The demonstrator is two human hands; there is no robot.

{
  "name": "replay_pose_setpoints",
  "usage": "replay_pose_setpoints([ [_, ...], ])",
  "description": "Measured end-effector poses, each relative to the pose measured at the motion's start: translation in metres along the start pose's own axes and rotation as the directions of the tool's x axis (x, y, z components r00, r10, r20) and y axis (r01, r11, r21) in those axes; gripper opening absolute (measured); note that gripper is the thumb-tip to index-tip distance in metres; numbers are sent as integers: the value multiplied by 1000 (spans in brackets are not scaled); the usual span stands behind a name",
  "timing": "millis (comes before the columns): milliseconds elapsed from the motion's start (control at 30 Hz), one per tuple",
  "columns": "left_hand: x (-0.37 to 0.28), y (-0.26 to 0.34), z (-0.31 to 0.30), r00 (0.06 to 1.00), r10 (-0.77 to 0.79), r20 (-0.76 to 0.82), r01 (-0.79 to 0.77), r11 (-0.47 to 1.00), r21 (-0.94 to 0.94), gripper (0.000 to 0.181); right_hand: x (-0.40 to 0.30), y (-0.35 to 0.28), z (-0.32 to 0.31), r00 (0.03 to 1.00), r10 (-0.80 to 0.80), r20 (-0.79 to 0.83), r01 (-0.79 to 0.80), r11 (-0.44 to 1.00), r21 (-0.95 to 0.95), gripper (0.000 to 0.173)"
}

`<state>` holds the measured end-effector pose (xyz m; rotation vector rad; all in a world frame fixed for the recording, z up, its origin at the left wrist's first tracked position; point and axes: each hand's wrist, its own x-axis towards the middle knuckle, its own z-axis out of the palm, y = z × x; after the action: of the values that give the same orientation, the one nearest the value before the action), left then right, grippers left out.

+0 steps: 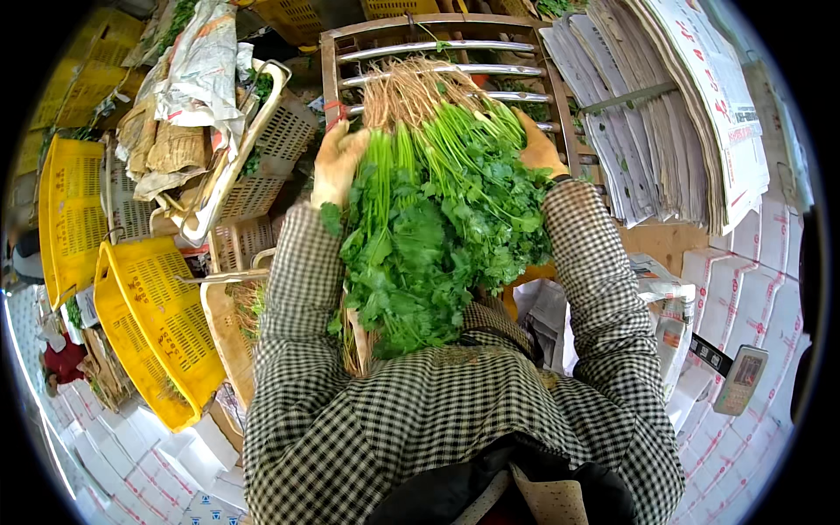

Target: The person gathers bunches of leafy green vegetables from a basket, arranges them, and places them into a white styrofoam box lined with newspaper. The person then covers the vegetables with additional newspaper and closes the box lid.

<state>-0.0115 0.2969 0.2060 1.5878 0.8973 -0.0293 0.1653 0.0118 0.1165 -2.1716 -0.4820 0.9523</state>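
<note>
A large bundle of leafy green herbs that looks like cilantro (426, 216) lies before me, its brown roots (417, 88) pointing away and its leaves towards my body. Under the roots is a rack with metal bars (472, 46) in a brown frame. My left hand (340, 161) is pressed to the left side of the stems, thumb near the roots. On the right side, my right hand (539, 146) cups the stems, its fingertips partly hidden by them. The bundle sits between both hands.
Stacked newspapers (643, 111) under a strap stand right of the rack. At left are yellow plastic crates (161, 328) and a pale crate (279, 85) with crumpled newspaper (203, 72). White boxes (741, 302) and a scale display (741, 380) are at lower right. A person in red (64, 359) is far left.
</note>
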Motion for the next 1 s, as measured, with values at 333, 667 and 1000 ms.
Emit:
replay_pose_setpoints([
  [333, -57, -42, 32, 993, 54, -105, -61, 996, -62, 88, -81, -160, 23, 971, -223, 89, 236, 813, -532, 48],
  [667, -57, -31, 26, 994, 39, -103, -75, 925, -372, 71, -57, -168, 55, 984, -175, -33, 122, 799, -588, 38],
  [1000, -100, 35, 26, 415, 876, 246, -908, 382, 171, 38, -110, -140, 1, 822, -490, -289, 413, 864, -290, 23],
])
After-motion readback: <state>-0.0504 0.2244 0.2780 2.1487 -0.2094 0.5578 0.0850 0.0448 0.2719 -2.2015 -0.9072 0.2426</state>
